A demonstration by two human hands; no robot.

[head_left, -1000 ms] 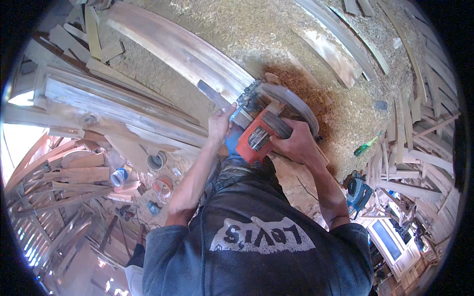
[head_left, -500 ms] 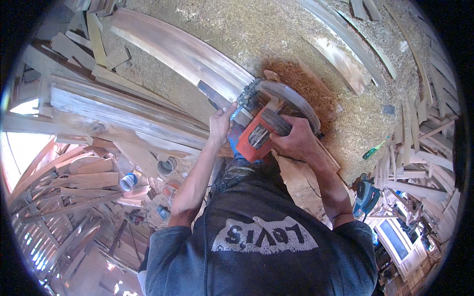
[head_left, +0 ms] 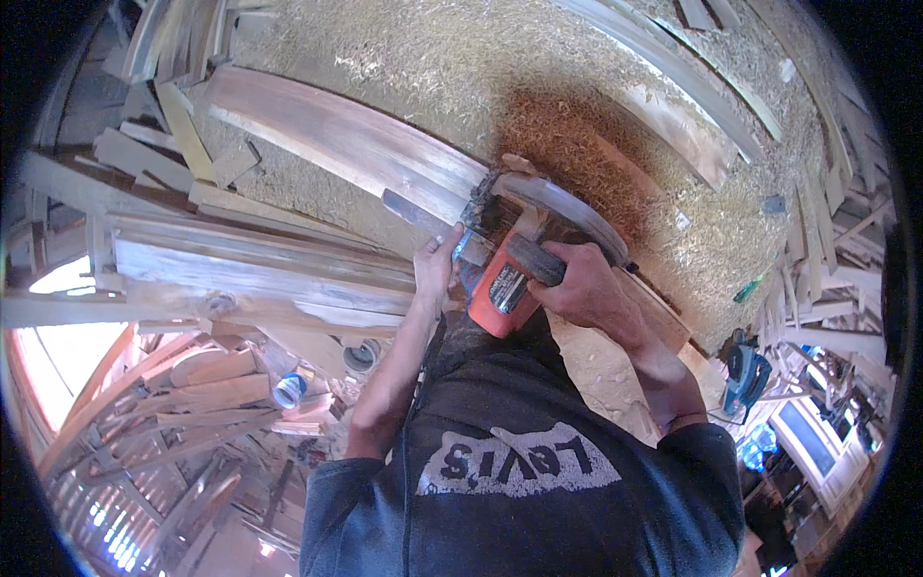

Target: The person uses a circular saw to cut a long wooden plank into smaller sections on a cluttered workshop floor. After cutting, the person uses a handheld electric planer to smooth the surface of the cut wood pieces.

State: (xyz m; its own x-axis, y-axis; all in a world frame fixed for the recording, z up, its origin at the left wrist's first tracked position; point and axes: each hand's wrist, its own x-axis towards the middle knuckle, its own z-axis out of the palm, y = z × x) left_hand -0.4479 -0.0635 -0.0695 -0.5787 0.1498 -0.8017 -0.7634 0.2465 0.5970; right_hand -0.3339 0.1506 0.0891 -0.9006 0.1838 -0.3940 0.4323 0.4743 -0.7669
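Orange power tool (head_left: pixel 502 300) sits at the right end of the wide plank (head_left: pixel 356 144), in front of the torso. Right grip (head_left: pixel 580 286) wrapped round its black handle (head_left: pixel 535 262); left grip (head_left: pixel 435 267) at its front left by the grey bar (head_left: pixel 413 209), can't tell if closed. Likely heavy, rigid, prone to twist: hold by handle, steady at front, fingers off the curved grey part (head_left: pixel 582 219). Sawdust (head_left: pixel 553 130) beyond.
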